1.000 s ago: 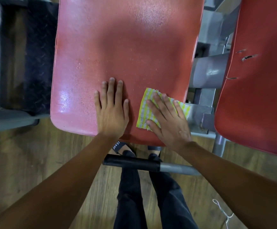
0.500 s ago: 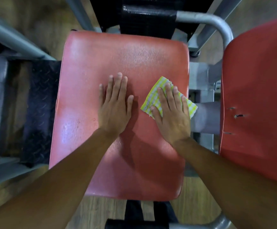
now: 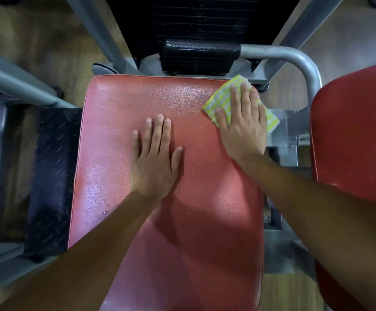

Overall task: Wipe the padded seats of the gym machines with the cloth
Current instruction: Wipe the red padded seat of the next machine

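A red padded seat (image 3: pixel 119 135) fills the middle of the view, shiny with droplets on its left part. My left hand (image 3: pixel 153 158) lies flat on the seat's centre, fingers straight. At the seat's far right corner my right hand (image 3: pixel 243 124) presses a yellow-and-white checked cloth (image 3: pixel 221 97) down with straight fingers. The cloth's right part hangs past the seat's edge.
A second red padded seat (image 3: pixel 357 135) stands to the right. A grey curved metal bar (image 3: pixel 303 63) and a black weight stack (image 3: pixel 200 30) lie beyond the seat. Grey frame tubes (image 3: pixel 14 84) and a black tread plate (image 3: pixel 50 176) are on the left, over wooden floor.
My right hand has slid the cloth from the seat's near right edge up to its far right corner. My left hand stays flat on the seat, further up it than before.
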Action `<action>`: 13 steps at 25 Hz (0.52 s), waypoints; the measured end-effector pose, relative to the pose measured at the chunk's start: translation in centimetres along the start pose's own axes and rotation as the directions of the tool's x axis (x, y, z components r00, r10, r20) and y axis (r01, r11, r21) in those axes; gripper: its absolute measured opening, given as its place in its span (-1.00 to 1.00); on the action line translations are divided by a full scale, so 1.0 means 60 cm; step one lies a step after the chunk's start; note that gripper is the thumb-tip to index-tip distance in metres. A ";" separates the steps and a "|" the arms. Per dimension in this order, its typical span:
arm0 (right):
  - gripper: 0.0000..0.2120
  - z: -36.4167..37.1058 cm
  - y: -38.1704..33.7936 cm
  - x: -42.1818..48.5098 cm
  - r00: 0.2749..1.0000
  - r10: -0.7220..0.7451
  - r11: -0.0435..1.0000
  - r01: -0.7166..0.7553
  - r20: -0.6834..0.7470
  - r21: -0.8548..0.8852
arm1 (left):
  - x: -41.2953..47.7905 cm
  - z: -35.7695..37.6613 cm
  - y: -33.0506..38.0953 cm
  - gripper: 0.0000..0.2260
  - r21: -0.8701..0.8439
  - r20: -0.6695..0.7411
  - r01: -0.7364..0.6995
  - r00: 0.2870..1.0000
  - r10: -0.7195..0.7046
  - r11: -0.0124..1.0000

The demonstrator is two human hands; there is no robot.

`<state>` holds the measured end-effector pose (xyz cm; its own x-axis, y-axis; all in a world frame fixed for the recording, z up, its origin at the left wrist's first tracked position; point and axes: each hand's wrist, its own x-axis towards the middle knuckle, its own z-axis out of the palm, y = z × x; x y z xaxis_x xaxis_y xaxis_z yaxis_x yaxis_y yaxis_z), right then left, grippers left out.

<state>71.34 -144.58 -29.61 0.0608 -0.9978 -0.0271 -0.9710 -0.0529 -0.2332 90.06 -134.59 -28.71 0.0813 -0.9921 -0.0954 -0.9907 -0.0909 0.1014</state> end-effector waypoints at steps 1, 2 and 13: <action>-0.40 -0.002 -0.005 0.015 1.000 -0.023 1.000 0.023 0.011 -0.015 | 0.001 0.000 0.000 -0.45 -0.007 0.000 -0.003 1.000 0.003 1.000; -0.40 -0.002 -0.013 0.028 0.998 -0.052 0.998 0.053 0.036 -0.027 | 0.001 0.001 0.000 -0.45 -0.012 -0.001 -0.006 1.000 0.006 1.000; -0.42 -0.003 -0.073 0.031 0.879 -0.435 0.894 0.448 0.195 -0.026 | -0.046 -0.017 -0.037 -0.54 -0.276 -0.071 0.095 0.990 -0.118 0.957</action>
<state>75.69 -146.23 -28.47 0.5206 -0.8465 -0.1118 -0.8467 -0.4948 -0.1957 92.14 -131.75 -27.64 0.2054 -0.9780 -0.0363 -0.9098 -0.2045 0.3611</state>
